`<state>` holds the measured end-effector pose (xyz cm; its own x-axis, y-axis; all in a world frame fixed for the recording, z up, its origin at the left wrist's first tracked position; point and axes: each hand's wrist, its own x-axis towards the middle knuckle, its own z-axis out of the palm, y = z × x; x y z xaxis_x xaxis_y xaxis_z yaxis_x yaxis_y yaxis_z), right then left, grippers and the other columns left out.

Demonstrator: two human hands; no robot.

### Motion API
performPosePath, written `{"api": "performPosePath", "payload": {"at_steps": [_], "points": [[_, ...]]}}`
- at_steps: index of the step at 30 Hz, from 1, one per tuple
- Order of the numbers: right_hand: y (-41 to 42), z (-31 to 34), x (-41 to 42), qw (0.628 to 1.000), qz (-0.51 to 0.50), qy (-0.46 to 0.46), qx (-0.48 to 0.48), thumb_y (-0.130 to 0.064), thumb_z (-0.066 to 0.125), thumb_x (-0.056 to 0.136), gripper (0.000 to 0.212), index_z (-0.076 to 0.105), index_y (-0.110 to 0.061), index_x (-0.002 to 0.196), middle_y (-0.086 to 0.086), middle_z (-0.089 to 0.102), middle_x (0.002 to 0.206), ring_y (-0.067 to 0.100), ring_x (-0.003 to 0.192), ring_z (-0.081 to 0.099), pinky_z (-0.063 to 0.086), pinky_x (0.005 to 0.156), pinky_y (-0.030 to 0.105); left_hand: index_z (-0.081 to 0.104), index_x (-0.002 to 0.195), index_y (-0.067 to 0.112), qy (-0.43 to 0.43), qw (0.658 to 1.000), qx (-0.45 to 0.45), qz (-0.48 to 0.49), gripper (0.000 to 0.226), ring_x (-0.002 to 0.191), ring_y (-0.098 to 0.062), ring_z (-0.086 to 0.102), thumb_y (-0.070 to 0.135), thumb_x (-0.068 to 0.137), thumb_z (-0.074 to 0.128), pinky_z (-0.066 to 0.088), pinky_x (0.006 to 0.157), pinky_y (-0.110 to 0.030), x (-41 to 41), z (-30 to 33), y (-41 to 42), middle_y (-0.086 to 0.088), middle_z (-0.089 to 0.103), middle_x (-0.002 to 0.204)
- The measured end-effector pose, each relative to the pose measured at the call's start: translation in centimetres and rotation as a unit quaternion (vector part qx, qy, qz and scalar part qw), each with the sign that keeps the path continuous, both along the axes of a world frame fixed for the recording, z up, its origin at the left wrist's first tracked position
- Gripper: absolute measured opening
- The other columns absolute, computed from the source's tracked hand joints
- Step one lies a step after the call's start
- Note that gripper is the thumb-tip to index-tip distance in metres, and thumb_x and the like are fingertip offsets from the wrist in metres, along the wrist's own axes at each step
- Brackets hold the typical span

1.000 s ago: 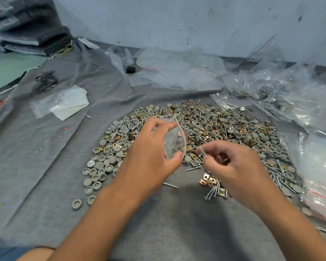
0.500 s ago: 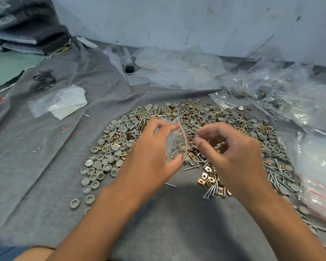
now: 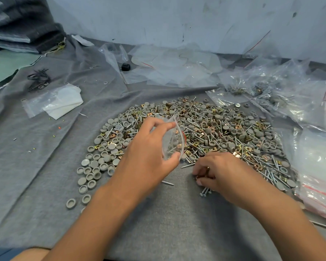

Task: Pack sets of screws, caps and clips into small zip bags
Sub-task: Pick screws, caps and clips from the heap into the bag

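Observation:
My left hand holds a small clear zip bag upright and open, with screws and a clip or two inside. A wide heap of grey caps, silver screws and brass clips spreads over the grey cloth behind both hands. My right hand rests on the cloth just right of the bag, its fingers curled over a small pile of brass clips and a few screws. Whether the fingers hold any clips is hidden.
Filled zip bags lie at the right edge. Large clear bags with parts sit at the back right. Empty zip bags lie at the left, more plastic sheets at the back. A loose screw lies between my hands.
My right hand has dropped from the bag's mouth down to the clips on the cloth. My left hand keeps the bag in about the same place.

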<state>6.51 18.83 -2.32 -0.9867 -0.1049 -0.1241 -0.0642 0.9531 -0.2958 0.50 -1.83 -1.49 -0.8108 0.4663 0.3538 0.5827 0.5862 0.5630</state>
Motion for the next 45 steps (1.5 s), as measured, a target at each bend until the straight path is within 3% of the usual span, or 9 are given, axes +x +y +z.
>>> {"api": "performPosePath", "payload": {"at_steps": [4, 9, 13, 18, 22, 29, 37, 43, 45], "points": [[-0.2, -0.2, 0.3, 0.999, 0.010, 0.032, 0.029, -0.029, 0.068, 0.090, 0.017, 0.063, -0.039, 0.102, -0.021, 0.055, 0.096, -0.001, 0.084, 0.057, 0.054, 0.078, 0.024, 0.052, 0.144, 0.029, -0.002, 1.000, -0.003, -0.001, 0.065, 0.072, 0.001, 0.050, 0.039, 0.083, 0.073, 0.038, 0.072, -0.006, 0.0, 0.0, -0.1, 0.019, 0.041, 0.123], [0.5, -0.3, 0.1, 0.999, -0.008, 0.023, -0.024, -0.023, 0.071, 0.089, 0.016, 0.062, -0.035, 0.089, -0.021, 0.060, 0.086, -0.004, 0.077, 0.059, 0.052, 0.068, 0.016, 0.052, 0.144, 0.028, -0.003, 1.000, 0.004, -0.001, 0.065, 0.073, 0.002, 0.051, 0.037, 0.084, 0.074, 0.044, 0.076, -0.012, 0.0, 0.1, -0.1, 0.019, 0.042, 0.122], [1.0, 0.9, 0.0, 0.983, -0.051, 0.016, -0.175, -0.034, 0.073, 0.087, 0.015, 0.063, -0.044, 0.091, -0.026, 0.068, 0.088, -0.008, 0.081, 0.064, 0.052, 0.068, 0.014, 0.052, 0.144, 0.028, -0.003, 1.000, 0.007, -0.002, 0.064, 0.073, 0.003, 0.050, 0.037, 0.084, 0.074, 0.046, 0.076, -0.014, 0.0, 0.2, -0.1, 0.019, 0.041, 0.121], [0.6, 2.6, -0.1, 0.888, -0.043, 0.008, -0.457, -0.035, 0.068, 0.086, 0.017, 0.074, -0.037, 0.101, -0.013, 0.069, 0.083, 0.000, 0.074, 0.062, 0.052, 0.067, 0.017, 0.052, 0.144, 0.027, 0.000, 1.000, 0.001, -0.001, 0.065, 0.074, 0.000, 0.050, 0.037, 0.083, 0.075, 0.041, 0.067, -0.008, 0.0, 0.1, 0.0, 0.019, 0.040, 0.121], [-0.5, 2.5, -0.4, 0.811, -0.085, 0.007, -0.579, -0.032, 0.070, 0.079, 0.013, 0.075, -0.030, 0.091, -0.008, 0.069, 0.083, 0.005, 0.075, 0.061, 0.053, 0.064, 0.022, 0.052, 0.144, 0.027, 0.004, 1.000, 0.001, -0.001, 0.065, 0.073, 0.001, 0.050, 0.036, 0.084, 0.077, 0.041, 0.069, -0.009, 0.1, 0.1, 0.0, 0.020, 0.039, 0.121], [-3.1, 2.1, -1.3, 0.826, -0.123, 0.172, -0.523, -0.011, 0.075, 0.087, 0.012, 0.072, -0.018, 0.097, -0.007, 0.075, 0.086, 0.001, 0.072, 0.067, 0.054, 0.067, 0.017, 0.054, 0.142, 0.026, -0.003, 1.000, 0.018, -0.006, 0.064, 0.071, 0.002, 0.050, 0.033, 0.083, 0.078, 0.046, 0.073, -0.016, 0.0, 0.1, 0.2, 0.018, 0.041, 0.121], [-3.9, 2.0, -0.7, 0.873, -0.094, 0.313, -0.363, -0.023, 0.077, 0.086, 0.013, 0.072, -0.028, 0.097, -0.017, 0.071, 0.088, 0.009, 0.083, 0.068, 0.051, 0.065, 0.019, 0.053, 0.143, 0.027, -0.002, 1.000, 0.020, -0.004, 0.065, 0.072, 0.001, 0.052, 0.036, 0.083, 0.077, 0.041, 0.064, -0.008, -0.2, 0.1, 0.0, 0.021, 0.040, 0.120], [-3.4, 1.5, -0.8, 0.910, -0.082, 0.324, -0.245, -0.029, 0.081, 0.080, 0.019, 0.070, -0.033, 0.095, -0.026, 0.063, 0.086, 0.001, 0.081, 0.060, 0.041, 0.066, 0.005, 0.056, 0.141, 0.024, -0.008, 1.000, 0.025, -0.002, 0.062, 0.071, -0.003, 0.052, 0.036, 0.083, 0.076, 0.047, 0.074, -0.018, -0.2, 0.2, 0.0, 0.016, 0.043, 0.122], [-1.9, 1.4, -0.6, 0.930, -0.111, 0.268, -0.228, -0.034, 0.079, 0.082, 0.015, 0.067, -0.041, 0.090, -0.026, 0.062, 0.079, -0.003, 0.079, 0.059, 0.043, 0.062, 0.007, 0.055, 0.141, 0.024, -0.008, 1.000, 0.023, 0.000, 0.063, 0.072, -0.007, 0.052, 0.034, 0.083, 0.077, 0.049, 0.077, -0.020, -0.3, 0.2, -0.1, 0.015, 0.043, 0.122]]}}
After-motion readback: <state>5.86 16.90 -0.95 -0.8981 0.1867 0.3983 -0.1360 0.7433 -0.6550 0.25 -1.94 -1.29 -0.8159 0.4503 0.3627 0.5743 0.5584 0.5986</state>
